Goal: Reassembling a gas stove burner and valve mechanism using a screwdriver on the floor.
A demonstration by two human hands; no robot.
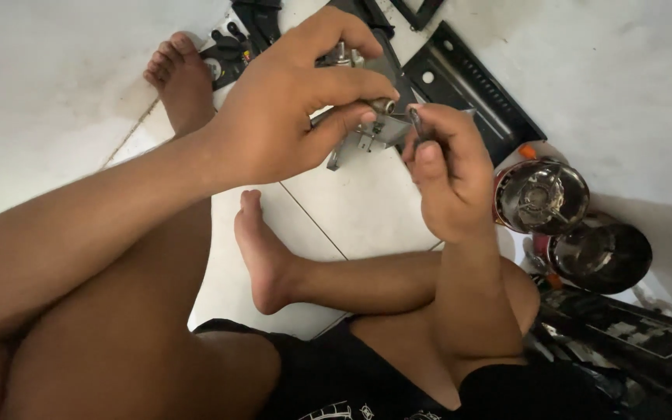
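1. The small metal assembly (363, 132), grey, with a bracket-like plate and a short cylindrical part at its top, is held in the air over the white tiled floor (367, 210), between the two hands and above the person's crossed legs.
2. How far along: the piece is in hand and the tool tip is at it, so the fitting work looks under way rather than finished. Whether any fastener is already seated cannot be told, since the fingers cover the joint.
3. Its long axis runs slantwise, from lower left to upper right, with the cylindrical end pointing up and right toward the tool.
4. The left hand (289, 109) is clenched around the assembly, thumb and forefinger pinching its upper end.
5. The right hand (445, 175) grips a thin dark tool (416, 124), its tip meeting the assembly's upper end.
6. Beyond lie black panels (476, 85), and to the right two shiny round metal parts (542, 194).
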